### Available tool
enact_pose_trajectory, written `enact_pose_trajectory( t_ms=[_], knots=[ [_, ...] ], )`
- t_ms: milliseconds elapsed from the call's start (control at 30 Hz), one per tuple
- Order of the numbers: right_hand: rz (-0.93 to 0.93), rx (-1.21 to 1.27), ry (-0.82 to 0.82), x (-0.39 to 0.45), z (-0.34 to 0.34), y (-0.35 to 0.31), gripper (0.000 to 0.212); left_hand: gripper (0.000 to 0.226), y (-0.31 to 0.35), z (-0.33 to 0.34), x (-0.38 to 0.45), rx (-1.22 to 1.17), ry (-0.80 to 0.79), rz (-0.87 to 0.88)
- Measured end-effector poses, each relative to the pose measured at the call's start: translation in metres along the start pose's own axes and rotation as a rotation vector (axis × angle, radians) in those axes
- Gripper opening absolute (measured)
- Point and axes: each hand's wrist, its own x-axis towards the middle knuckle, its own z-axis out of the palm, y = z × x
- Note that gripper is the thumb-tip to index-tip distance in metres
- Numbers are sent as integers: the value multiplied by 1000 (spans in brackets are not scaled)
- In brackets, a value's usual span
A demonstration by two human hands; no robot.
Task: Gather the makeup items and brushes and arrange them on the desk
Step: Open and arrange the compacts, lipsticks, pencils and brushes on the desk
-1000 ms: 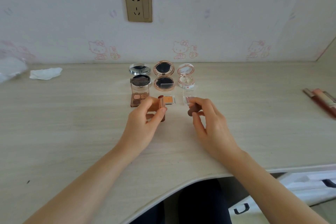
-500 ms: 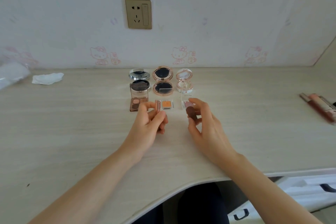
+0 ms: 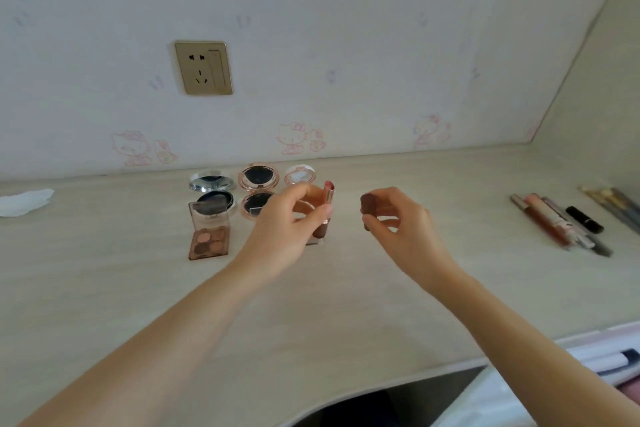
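Head view: over the middle of the pale wooden desk (image 3: 138, 288), the left hand (image 3: 284, 236) pinches an uncapped lipstick (image 3: 325, 213) upright, while the right hand (image 3: 401, 229) just beside it pinches its brown cap (image 3: 367, 206). Far behind them sit three open compacts (image 3: 258, 192) and a brown eyeshadow palette (image 3: 209, 236) to the left. A bundle of lip glosses and brushes (image 3: 561, 224) lies well apart at the right.

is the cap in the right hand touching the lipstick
Apart. The head view shows bare desk between the cap in the right hand and the lipstick.
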Motion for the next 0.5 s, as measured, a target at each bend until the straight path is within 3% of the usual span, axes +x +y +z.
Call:
enact_pose_trajectory(
  t_ms=[133, 267, 500],
  knots=[
    [77, -85, 39, 29, -14, 17, 21, 3, 10, 15, 43, 177, -12, 24],
    [147, -86, 23, 54, -14, 34, 20, 9, 8, 29, 79, 340, -60, -67],
    [127, -71, -36, 76, 3, 56, 22, 5, -7, 51, 107, 534, -112, -161]
  ],
)
